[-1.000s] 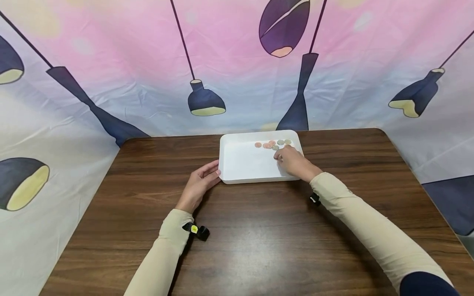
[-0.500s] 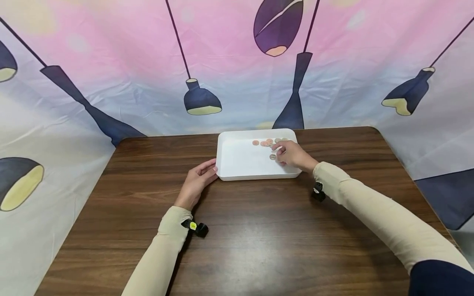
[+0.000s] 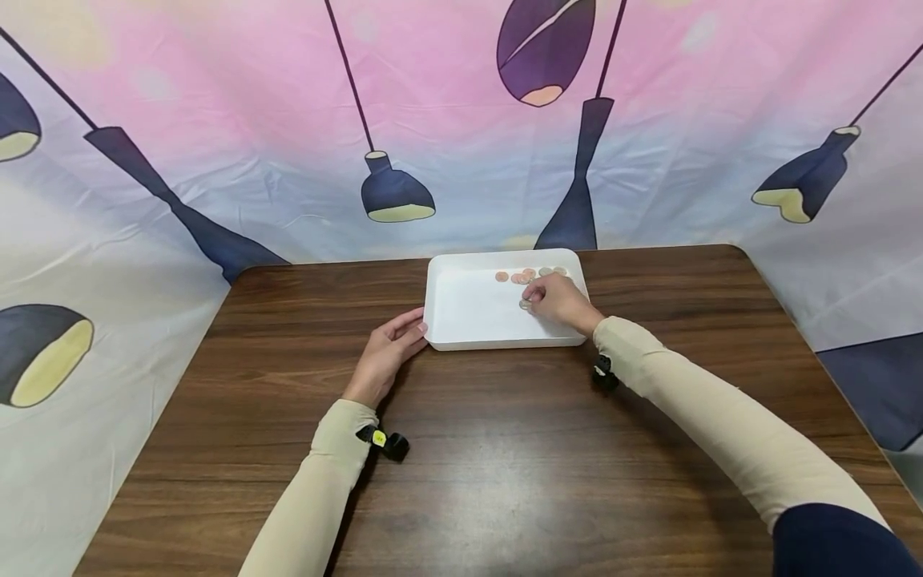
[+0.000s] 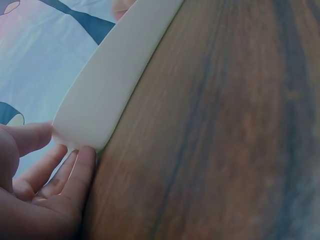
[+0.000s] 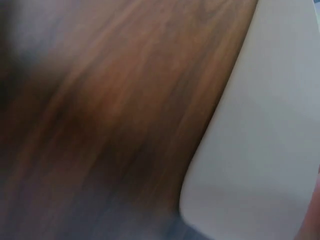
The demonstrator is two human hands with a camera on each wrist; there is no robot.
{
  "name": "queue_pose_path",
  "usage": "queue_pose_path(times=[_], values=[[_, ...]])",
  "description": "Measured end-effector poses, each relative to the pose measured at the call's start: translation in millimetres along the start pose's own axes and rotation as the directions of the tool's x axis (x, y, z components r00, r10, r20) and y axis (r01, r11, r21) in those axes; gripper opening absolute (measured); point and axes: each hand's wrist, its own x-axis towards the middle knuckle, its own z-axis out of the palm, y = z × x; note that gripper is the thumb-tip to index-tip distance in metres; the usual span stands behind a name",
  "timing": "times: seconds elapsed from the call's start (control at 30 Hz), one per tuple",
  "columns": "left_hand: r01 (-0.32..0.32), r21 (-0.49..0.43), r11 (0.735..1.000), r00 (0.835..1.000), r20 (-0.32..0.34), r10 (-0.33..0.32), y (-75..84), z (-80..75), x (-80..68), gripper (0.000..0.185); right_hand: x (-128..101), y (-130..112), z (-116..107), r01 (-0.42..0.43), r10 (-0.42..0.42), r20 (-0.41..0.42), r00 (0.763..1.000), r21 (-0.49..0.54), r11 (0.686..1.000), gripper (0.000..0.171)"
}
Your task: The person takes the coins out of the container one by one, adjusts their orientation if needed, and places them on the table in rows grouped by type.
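A white tray [image 3: 469, 316] sits at the far middle of the wooden desk [image 3: 505, 449], with a short row of coins [image 3: 530, 275] along its far edge. The right hand [image 3: 558, 300] reaches into the tray, fingertips curled onto a single coin [image 3: 525, 304] lying just in front of that row. The left hand [image 3: 385, 357] rests on the desk with relaxed fingers touching the tray's near-left corner.

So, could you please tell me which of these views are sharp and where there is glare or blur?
Head view: sharp, with soft glare on the table near the camera. Left wrist view: slightly soft, tray edge readable. Right wrist view: heavily blurred, only tray wall and wood distinguishable.
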Motion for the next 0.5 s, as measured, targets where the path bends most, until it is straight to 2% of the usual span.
queue_pose_path(times=[0.23,0.37,0.5], values=[[-0.006,-0.001,1.000,1.000,-0.004,0.006,-1.2,-0.1,-1.2,0.046,8,-13,15,0.078,-0.077,0.017,0.997,-0.017,0.997,0.012],[-0.007,0.002,1.000,1.000,-0.003,0.007,-1.3,0.0,-1.3,0.046,13,-16,19,0.106,-0.104,0.042,0.994,-0.026,0.994,0.016],[-0.011,0.003,1.000,1.000,-0.001,0.011,-0.7,0.6,-1.1,0.046,16,-17,16,0.110,-0.110,0.113,0.987,0.009,0.994,0.025]])
